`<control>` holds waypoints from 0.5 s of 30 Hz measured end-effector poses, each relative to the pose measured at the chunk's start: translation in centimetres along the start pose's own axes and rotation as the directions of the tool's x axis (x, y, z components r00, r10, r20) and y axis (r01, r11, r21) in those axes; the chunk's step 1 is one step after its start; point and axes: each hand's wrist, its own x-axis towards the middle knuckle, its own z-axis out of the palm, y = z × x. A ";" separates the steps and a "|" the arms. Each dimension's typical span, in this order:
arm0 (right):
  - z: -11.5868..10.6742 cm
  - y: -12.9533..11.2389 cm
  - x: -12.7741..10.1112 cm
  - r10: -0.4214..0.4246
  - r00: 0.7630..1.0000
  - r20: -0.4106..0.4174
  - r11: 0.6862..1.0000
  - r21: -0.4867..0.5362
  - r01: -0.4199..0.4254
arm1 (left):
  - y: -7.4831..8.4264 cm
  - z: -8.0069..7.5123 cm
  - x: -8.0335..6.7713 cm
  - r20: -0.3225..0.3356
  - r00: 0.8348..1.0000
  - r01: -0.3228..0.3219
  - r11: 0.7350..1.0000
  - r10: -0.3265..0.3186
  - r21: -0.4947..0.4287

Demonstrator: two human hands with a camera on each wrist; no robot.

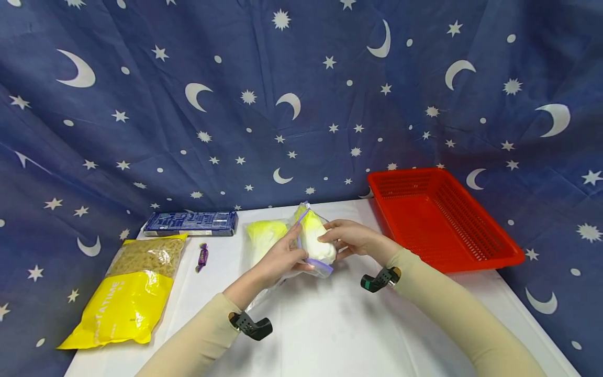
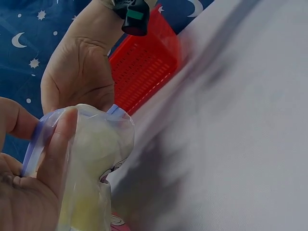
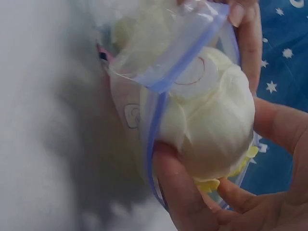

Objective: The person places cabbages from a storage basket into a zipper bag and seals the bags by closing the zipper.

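A small napa cabbage [image 3: 211, 120], white at the base and yellow at the leaf end, sits in the mouth of a clear zip bag [image 1: 324, 268] with a purple-blue seal. My right hand [image 1: 352, 238] grips the cabbage from the right, thumb and fingers round its white base. From the other side my left hand [image 1: 280, 256] pinches the bag near its seal, holding the mouth apart. Just left of the bag, a second napa cabbage [image 1: 265, 235] lies in clear plastic on the table, partly hidden by my left hand.
A red basket [image 1: 438, 225] stands at the back right. On the left lie a yellow pasta bag [image 1: 127, 298], a purple-wrapped candy [image 1: 202, 257] and a flat blue box [image 1: 190, 223]. The white table [image 1: 330, 330] meets a blue star-patterned curtain [image 1: 245, 136].
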 end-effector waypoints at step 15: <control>-0.1 0.0 -0.4 0.012 1.000 0.023 0.999 0.030 -0.012 | 0.1 0.4 0.2 -0.027 1.000 -0.013 0.999 0.012 -0.036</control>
